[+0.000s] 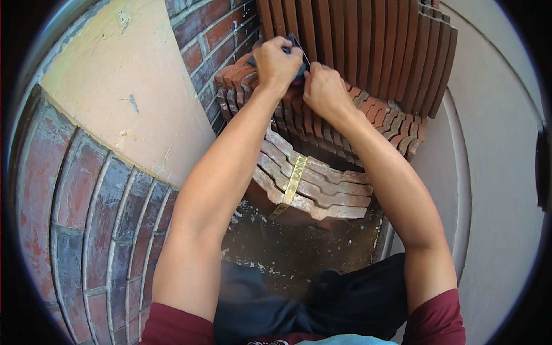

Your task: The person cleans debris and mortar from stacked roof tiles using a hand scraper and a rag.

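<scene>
Both my arms reach forward to the stacked tiles at the top. My left hand [278,64] is wrapped round a dark blue and black tool [299,75], which it partly hides. Close to its right, my right hand [326,90] has its fingers pinched at a thin, light strip or wire that runs up to the tool. Below both hands lies a row of worn orange tiles [376,113]. Nearer to me, a bundle of pale, dusty tiles [330,187] has a yellow printed strap [295,179] around it.
Tall reddish-brown tiles [368,46] stand upright behind my hands. A brick wall [86,201] with a plain beige panel [126,92] rises on the left, and a light grey curved surface [500,172] on the right. Debris dots the dark floor [276,247].
</scene>
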`<state>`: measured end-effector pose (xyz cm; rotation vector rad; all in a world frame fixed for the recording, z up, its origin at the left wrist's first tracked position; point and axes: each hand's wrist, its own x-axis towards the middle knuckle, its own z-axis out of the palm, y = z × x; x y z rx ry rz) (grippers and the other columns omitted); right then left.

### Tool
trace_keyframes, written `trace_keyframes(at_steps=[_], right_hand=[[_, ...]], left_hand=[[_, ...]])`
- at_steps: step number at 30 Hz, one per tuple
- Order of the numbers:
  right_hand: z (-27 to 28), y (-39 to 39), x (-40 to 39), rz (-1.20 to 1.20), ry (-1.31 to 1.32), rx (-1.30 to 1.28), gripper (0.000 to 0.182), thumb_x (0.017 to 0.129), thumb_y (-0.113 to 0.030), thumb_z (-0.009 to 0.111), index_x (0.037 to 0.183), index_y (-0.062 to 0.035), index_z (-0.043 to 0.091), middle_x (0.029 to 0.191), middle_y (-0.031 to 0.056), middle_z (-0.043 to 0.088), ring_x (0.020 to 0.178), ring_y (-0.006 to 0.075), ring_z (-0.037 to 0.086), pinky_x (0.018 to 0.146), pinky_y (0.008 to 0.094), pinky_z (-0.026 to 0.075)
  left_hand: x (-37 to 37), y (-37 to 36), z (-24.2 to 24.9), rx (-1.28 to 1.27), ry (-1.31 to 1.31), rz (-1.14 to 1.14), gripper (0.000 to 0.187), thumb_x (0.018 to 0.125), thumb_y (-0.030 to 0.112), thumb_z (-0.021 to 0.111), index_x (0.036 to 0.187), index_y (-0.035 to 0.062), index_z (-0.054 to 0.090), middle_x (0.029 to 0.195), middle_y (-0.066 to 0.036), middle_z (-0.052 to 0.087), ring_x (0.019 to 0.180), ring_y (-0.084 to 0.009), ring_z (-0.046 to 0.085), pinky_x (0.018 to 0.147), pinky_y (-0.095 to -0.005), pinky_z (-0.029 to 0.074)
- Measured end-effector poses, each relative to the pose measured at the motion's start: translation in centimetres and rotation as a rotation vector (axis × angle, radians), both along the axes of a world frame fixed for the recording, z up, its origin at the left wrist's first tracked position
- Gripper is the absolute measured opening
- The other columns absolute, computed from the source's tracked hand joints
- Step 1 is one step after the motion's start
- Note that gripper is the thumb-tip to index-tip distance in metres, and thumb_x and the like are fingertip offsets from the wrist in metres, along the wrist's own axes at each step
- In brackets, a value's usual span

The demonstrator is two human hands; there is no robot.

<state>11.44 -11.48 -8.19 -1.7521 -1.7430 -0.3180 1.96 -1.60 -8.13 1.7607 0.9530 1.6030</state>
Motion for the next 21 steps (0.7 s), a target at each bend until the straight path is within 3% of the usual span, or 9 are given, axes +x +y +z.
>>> trace_keyframes(at_steps=[5, 10, 13, 16, 19, 20, 21], right_hand=[[4.9, 2.2, 0.7, 0.083, -0.078, 0.215, 0.021, 0.095, -0.015, 0.054, 0.090, 0.0050, 0.059, 0.084, 0.0295, 0.065, 0.083, 0.0487, 0.064, 0.074, 0.0542, 0.053], [2.6, 0.5, 2.1, 0.042, -0.033, 0.043, 0.021, 0.094, -0.015, 0.054, 0.087, 0.0042, 0.062, 0.085, 0.0303, 0.067, 0.085, 0.0497, 0.065, 0.076, 0.0537, 0.053], [0.9, -1.0, 1.9, -0.045, -0.080, -0.262, 0.023, 0.094, -0.014, 0.054, 0.094, 0.0049, 0.065, 0.089, 0.0312, 0.068, 0.090, 0.0484, 0.066, 0.081, 0.0522, 0.054], [1.5, -1.3, 2.0, -0.072, -0.136, -0.389, 0.026, 0.093, -0.015, 0.054, 0.099, 0.0055, 0.068, 0.092, 0.0321, 0.068, 0.094, 0.0473, 0.066, 0.085, 0.0501, 0.054], [8.0, -4.3, 0.8, -0.095, 0.037, -0.509, 0.028, 0.094, -0.018, 0.055, 0.098, 0.0060, 0.068, 0.092, 0.0320, 0.067, 0.094, 0.0467, 0.066, 0.085, 0.0489, 0.054], [8.4, -4.5, 1.7, -0.081, -0.030, -0.382, 0.030, 0.095, -0.020, 0.055, 0.096, 0.0067, 0.068, 0.091, 0.0314, 0.067, 0.092, 0.0461, 0.067, 0.083, 0.0481, 0.054], [9.0, -4.8, 2.4, -0.095, 0.038, -0.332, 0.027, 0.099, -0.019, 0.053, 0.099, 0.0064, 0.062, 0.070, 0.0195, 0.064, 0.055, 0.0254, 0.066, 0.052, 0.0397, 0.052]], left_hand=[[0.5, 2.4, 2.9, 0.488, -0.266, 0.145, 0.021, 0.081, 0.020, 0.073, 0.094, 0.0033, 0.076, 0.087, -0.013, 0.074, 0.074, -0.0267, 0.071, 0.072, -0.0343, 0.055], [1.4, 2.0, -0.8, 0.352, -0.064, 0.122, 0.019, 0.079, 0.018, 0.072, 0.086, 0.0010, 0.070, 0.080, -0.020, 0.071, 0.074, -0.0297, 0.072, 0.071, -0.0370, 0.055], [-0.2, 1.0, -2.2, 0.033, 0.341, -0.068, 0.023, 0.073, 0.019, 0.075, 0.085, 0.0001, 0.070, 0.076, -0.022, 0.069, 0.075, -0.0322, 0.071, 0.072, -0.0383, 0.055], [-0.8, 1.2, -1.7, 0.022, 0.433, -0.154, 0.022, 0.072, 0.019, 0.076, 0.083, 0.0000, 0.071, 0.078, -0.023, 0.069, 0.077, -0.0319, 0.071, 0.074, -0.0382, 0.055], [-1.4, 0.5, -0.7, -0.125, 0.398, -0.191, 0.020, 0.073, 0.018, 0.075, 0.083, 0.0004, 0.071, 0.080, -0.021, 0.070, 0.079, -0.0314, 0.071, 0.075, -0.0379, 0.054], [-1.0, 1.2, -1.4, -0.027, 0.295, -0.122, 0.019, 0.073, 0.017, 0.075, 0.083, 0.0009, 0.072, 0.081, -0.020, 0.071, 0.079, -0.0307, 0.071, 0.075, -0.0377, 0.054], [-0.7, 2.0, -1.9, 0.068, 0.190, -0.054, 0.018, 0.074, 0.017, 0.074, 0.084, 0.0013, 0.072, 0.082, -0.018, 0.072, 0.078, -0.0301, 0.071, 0.075, -0.0375, 0.054]])
